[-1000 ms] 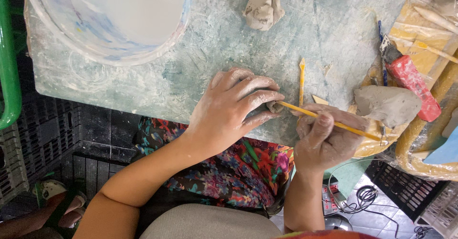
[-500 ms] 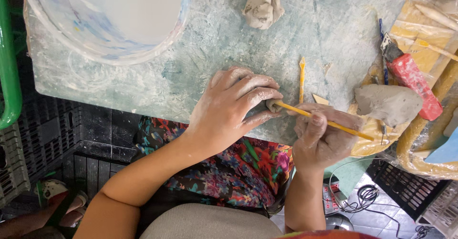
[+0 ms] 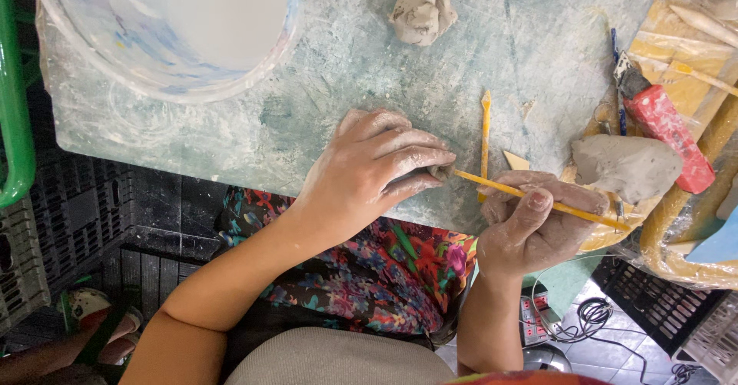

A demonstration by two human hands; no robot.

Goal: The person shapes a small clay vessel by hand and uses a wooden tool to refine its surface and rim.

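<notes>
My left hand (image 3: 369,173) rests on the clay-smeared work board (image 3: 323,116), its fingers curled over a small grey clay piece (image 3: 441,172) at the board's near edge. My right hand (image 3: 534,220) grips a thin yellow modelling tool (image 3: 538,200) like a pencil, and the tool's tip touches the small clay piece. Both hands are dusted with pale clay. A second yellow tool (image 3: 485,135) lies flat on the board just beyond the tip.
A large white round basin (image 3: 161,62) sits at the board's far left. A clay lump (image 3: 421,10) lies at the top middle, a bigger grey lump (image 3: 626,166) on yellow plastic at right beside a red-handled tool (image 3: 665,135). Green bar (image 3: 14,108) at left.
My hands stay almost still; the yellow tool's tip shifts slightly against the small clay piece under my left fingers.
</notes>
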